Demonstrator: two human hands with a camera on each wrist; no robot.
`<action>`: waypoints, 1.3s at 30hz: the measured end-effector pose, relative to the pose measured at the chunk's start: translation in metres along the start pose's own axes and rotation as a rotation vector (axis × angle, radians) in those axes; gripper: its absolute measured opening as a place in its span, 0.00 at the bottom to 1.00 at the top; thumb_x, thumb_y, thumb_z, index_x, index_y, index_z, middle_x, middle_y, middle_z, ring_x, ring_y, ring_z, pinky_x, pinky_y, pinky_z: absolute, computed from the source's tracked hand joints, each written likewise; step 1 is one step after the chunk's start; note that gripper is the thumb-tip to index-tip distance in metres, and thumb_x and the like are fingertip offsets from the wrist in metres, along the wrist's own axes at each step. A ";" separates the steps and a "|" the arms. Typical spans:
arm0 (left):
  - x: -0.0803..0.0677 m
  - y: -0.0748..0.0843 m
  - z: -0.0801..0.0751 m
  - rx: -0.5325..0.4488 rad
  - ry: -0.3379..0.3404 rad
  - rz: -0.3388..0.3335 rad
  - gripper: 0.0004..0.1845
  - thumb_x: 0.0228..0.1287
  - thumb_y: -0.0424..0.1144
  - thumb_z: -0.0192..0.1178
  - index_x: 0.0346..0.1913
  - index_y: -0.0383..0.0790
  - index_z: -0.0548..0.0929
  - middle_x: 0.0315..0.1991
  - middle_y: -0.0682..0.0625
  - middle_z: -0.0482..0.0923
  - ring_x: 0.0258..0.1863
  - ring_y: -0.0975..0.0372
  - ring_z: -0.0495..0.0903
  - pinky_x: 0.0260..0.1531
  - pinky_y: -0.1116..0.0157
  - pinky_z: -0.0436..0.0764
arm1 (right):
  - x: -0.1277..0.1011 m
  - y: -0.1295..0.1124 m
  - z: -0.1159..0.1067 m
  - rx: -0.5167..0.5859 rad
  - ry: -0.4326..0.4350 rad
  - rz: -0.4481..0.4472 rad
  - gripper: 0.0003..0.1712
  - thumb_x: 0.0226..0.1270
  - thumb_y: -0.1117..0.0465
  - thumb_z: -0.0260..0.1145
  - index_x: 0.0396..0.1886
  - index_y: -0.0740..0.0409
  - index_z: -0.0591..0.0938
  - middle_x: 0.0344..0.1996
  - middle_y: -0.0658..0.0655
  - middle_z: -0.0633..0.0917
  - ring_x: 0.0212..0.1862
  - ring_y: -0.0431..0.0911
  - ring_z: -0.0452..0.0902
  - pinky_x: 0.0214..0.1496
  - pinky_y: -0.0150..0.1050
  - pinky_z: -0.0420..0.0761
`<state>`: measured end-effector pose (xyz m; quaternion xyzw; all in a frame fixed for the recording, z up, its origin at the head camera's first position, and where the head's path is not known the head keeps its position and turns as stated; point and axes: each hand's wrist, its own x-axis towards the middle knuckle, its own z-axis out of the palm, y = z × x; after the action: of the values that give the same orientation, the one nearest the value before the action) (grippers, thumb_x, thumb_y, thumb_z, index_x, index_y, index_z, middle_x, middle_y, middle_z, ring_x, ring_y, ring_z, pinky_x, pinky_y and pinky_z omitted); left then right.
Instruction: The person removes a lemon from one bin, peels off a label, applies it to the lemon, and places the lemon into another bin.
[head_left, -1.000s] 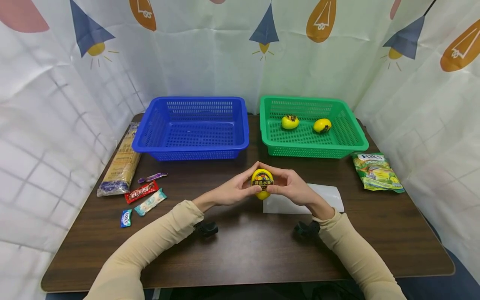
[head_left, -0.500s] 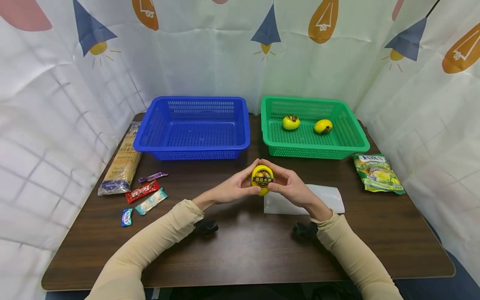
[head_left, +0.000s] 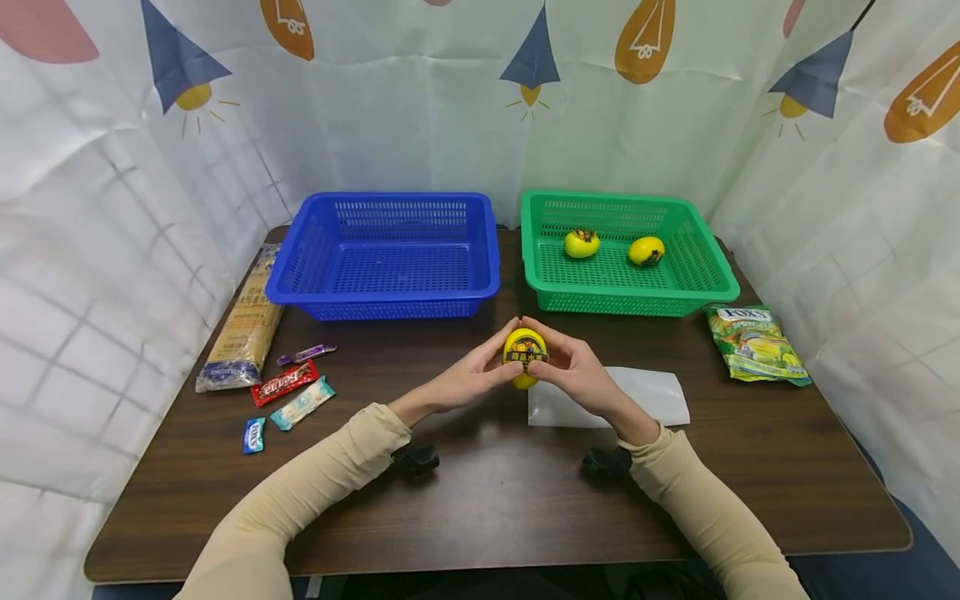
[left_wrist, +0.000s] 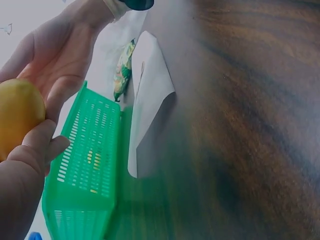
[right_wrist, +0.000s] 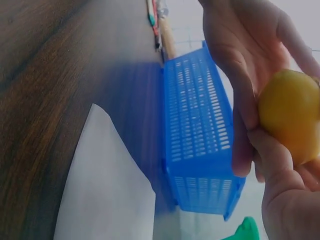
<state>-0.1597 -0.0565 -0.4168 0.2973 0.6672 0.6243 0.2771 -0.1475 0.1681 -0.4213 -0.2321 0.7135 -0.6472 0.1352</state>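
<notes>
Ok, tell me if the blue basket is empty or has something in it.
Empty. The head view shows only bare mesh inside the blue basket, while two yellow fruits lie in the green basket.

"FOX'S" stands on the green candy bag; "Beruna" on the red wrapper
</notes>
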 end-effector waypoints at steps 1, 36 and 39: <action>0.000 0.000 0.000 -0.021 -0.003 -0.006 0.40 0.79 0.47 0.46 0.81 0.49 0.34 0.81 0.44 0.42 0.71 0.48 0.67 0.69 0.48 0.71 | 0.000 -0.001 0.000 0.000 0.003 0.002 0.42 0.71 0.54 0.65 0.79 0.57 0.57 0.76 0.59 0.64 0.61 0.40 0.76 0.56 0.32 0.83; -0.004 -0.004 -0.003 -0.377 -0.093 0.018 0.34 0.81 0.36 0.36 0.80 0.46 0.32 0.83 0.48 0.30 0.76 0.49 0.54 0.74 0.38 0.52 | -0.004 -0.004 -0.010 0.330 -0.150 0.046 0.34 0.80 0.62 0.50 0.79 0.62 0.51 0.78 0.57 0.61 0.66 0.37 0.74 0.63 0.36 0.80; -0.004 -0.005 -0.003 -0.372 -0.093 0.030 0.34 0.82 0.39 0.37 0.80 0.47 0.33 0.83 0.49 0.31 0.76 0.50 0.54 0.73 0.39 0.53 | -0.004 -0.004 -0.009 0.328 -0.135 0.038 0.33 0.80 0.62 0.50 0.79 0.63 0.52 0.76 0.52 0.66 0.65 0.37 0.75 0.62 0.37 0.81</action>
<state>-0.1599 -0.0618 -0.4218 0.2795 0.5222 0.7266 0.3484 -0.1482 0.1774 -0.4165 -0.2361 0.5920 -0.7352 0.2310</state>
